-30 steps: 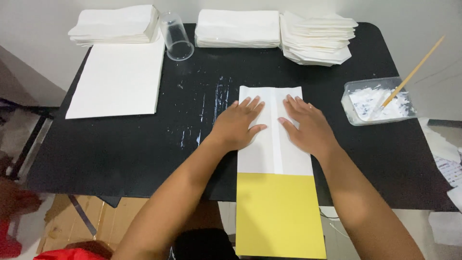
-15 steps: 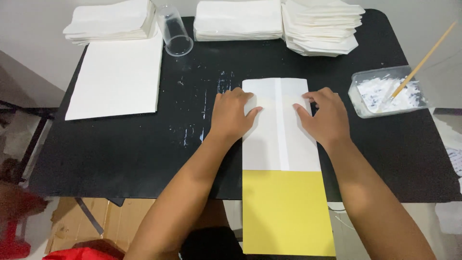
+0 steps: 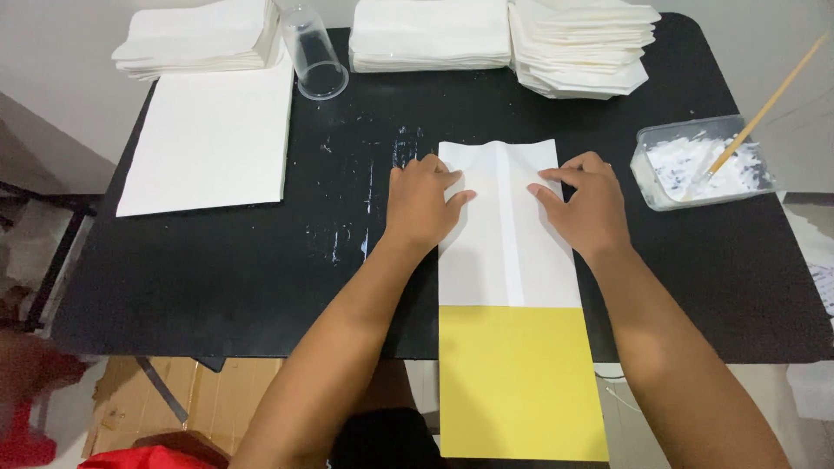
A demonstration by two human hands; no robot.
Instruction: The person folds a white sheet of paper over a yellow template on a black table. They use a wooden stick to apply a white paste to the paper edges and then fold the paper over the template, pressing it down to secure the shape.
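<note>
A folded white paper (image 3: 508, 252) with a centre seam lies on the black table (image 3: 226, 287), on top of a yellow sheet (image 3: 519, 382) that juts over the table's near edge. My left hand (image 3: 421, 204) presses flat on the paper's upper left edge. My right hand (image 3: 586, 204) rests on the upper right part, fingers bent and pressing near the seam. Neither hand holds anything.
Flat white sheets (image 3: 213, 139) lie at the left. Stacks of folded white paper (image 3: 195, 39) (image 3: 430, 35) (image 3: 582, 43) line the far edge beside a tipped clear plastic cup (image 3: 314, 61). A clear tub of white paste (image 3: 699, 161) with a wooden stick (image 3: 764, 100) stands at the right.
Both hands have slid up the white paper toward its far end. My right hand's fingers have curled in toward the seam.
</note>
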